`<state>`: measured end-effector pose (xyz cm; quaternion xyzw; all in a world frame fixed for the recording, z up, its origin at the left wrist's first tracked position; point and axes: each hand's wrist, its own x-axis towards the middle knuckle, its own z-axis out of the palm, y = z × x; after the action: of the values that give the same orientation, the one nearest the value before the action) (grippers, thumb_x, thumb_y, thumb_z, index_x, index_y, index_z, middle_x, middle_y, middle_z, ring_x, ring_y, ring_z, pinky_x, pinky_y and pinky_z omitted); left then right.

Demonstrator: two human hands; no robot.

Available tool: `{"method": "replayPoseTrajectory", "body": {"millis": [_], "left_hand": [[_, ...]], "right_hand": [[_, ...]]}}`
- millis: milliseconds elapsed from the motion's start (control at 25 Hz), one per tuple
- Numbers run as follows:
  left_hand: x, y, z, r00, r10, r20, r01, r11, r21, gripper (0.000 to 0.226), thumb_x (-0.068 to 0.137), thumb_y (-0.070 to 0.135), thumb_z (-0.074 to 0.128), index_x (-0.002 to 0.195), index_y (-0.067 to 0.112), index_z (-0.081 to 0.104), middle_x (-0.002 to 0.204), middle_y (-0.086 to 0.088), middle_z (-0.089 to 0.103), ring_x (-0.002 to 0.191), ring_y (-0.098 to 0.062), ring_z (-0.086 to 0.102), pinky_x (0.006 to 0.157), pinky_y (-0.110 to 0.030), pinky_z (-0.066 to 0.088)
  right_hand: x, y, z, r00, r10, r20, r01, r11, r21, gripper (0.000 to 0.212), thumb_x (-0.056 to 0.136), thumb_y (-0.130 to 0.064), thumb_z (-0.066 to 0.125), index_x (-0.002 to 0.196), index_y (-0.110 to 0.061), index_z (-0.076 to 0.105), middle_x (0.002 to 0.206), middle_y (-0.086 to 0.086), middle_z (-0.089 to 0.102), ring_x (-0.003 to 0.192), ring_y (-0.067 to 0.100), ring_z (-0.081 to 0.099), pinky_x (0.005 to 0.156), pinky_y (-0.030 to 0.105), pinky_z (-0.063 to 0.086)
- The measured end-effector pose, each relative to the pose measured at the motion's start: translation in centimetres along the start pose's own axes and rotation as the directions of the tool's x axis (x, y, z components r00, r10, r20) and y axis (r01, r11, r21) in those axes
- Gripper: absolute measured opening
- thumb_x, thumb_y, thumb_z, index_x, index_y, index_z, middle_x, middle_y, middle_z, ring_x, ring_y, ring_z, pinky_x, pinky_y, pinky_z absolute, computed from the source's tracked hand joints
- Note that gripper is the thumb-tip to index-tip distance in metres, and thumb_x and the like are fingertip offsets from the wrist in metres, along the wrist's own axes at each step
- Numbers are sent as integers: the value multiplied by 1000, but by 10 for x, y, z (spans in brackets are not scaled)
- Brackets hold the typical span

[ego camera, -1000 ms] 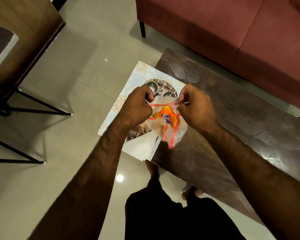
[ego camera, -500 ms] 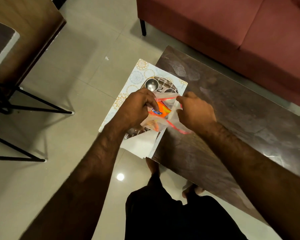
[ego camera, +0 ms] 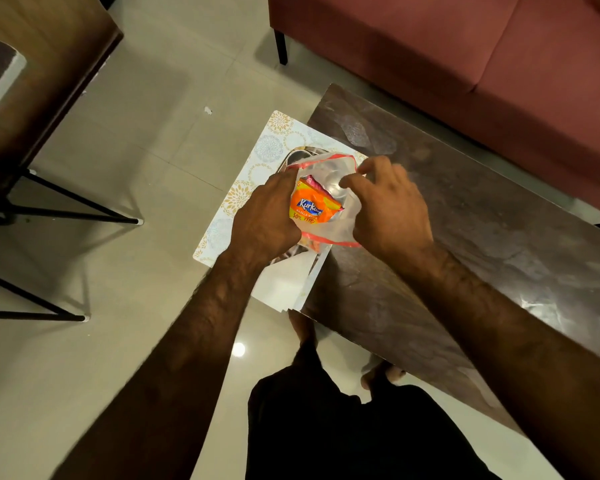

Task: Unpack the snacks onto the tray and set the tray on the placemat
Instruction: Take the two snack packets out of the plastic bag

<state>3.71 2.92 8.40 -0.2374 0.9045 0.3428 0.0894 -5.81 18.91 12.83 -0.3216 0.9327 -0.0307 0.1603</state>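
Two hands, left point(ego camera: 264, 216) and right point(ego camera: 388, 209), grip a clear bag point(ego camera: 340, 223) holding an orange packet point(ego camera: 310, 209). Dark tabletop point(ego camera: 482, 244), placemat point(ego camera: 257, 168) overhanging tiled floor point(ego camera: 136, 140); red sofa point(ego camera: 430, 46) behind.

Single view only, so no second view shares any part of the scene. The head-worn camera looks steeply down and forward from above the person's own forearms. The left hand point(ego camera: 265, 216) and right hand point(ego camera: 390, 206) sit close, near frame centre, over the corner of the dark table point(ego camera: 482, 244). Floor tiles point(ego camera: 125, 341) fill the left side; a red sofa point(ego camera: 465, 43) crosses the top edge. Wide-angle lens.
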Motion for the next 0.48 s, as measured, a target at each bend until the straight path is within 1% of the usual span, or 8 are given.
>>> {"method": "replayPoseTrajectory", "body": {"millis": [80,160,240,320,360,400,440,480], "left_hand": [[-2,5,2,1000,11,-7,-11,998,-64,80,81,31,71,152,20,35,149,-7,51,133,-30,51,105,-44,45],[-2,7,3,1000,26,-8,-27,991,-135,79,83,22,69,154,18,33,153,-8,47,137,-30,47,108,-42,42],[-4,6,4,1000,27,12,-25,984,-175,84,82,7,71,155,18,31,155,-6,44,140,-28,44,107,-33,39],[-10,2,4,999,38,32,-31,979,-201,88,80,2,73,155,22,32,153,-3,47,137,-24,47,102,-25,38],[-13,-1,4,998,53,45,-42,975,-219,88,80,3,76,154,24,33,151,-1,49,135,-22,49,103,-25,41],[-16,-4,5,996,63,63,-47,971,-234,88,80,5,77,154,26,34,150,0,50,133,-21,51,105,-29,47],[-18,-6,6,995,61,84,-40,970,-242,89,81,7,79,155,28,33,149,1,51,133,-20,52,105,-34,50],[-20,-9,7,993,49,103,-22,969,-246,90,82,7,79,155,29,32,149,2,51,133,-20,52,105,-38,51]], "right_hand": [[-4,-18,-3,994,-98,-47,97,995,-15,62,86,-36,85,143,-24,64,146,7,57,133,29,54,102,45,56],[2,-33,3,989,-147,31,147,989,13,62,86,-29,84,144,-20,63,143,8,61,130,30,59,101,44,57],[18,-42,17,980,-103,169,84,990,116,59,94,-24,75,148,-13,57,144,13,62,131,32,60,106,44,54],[41,-41,33,958,-17,285,-30,987,158,56,99,-24,67,149,-6,53,147,18,60,135,35,57,111,42,49],[52,-38,41,941,36,336,-90,985,146,58,99,-24,66,152,-5,50,151,18,57,139,35,55,115,41,47],[62,-34,50,921,83,379,-138,983,120,61,99,-25,67,153,-6,48,153,17,56,142,34,53,117,40,46],[69,-31,58,903,112,414,-164,982,92,61,98,-27,70,153,-9,50,152,15,57,141,32,54,117,39,46],[74,-30,69,890,125,438,-172,983,69,60,96,-31,73,149,-11,54,148,13,61,138,30,57,114,39,48]]}}
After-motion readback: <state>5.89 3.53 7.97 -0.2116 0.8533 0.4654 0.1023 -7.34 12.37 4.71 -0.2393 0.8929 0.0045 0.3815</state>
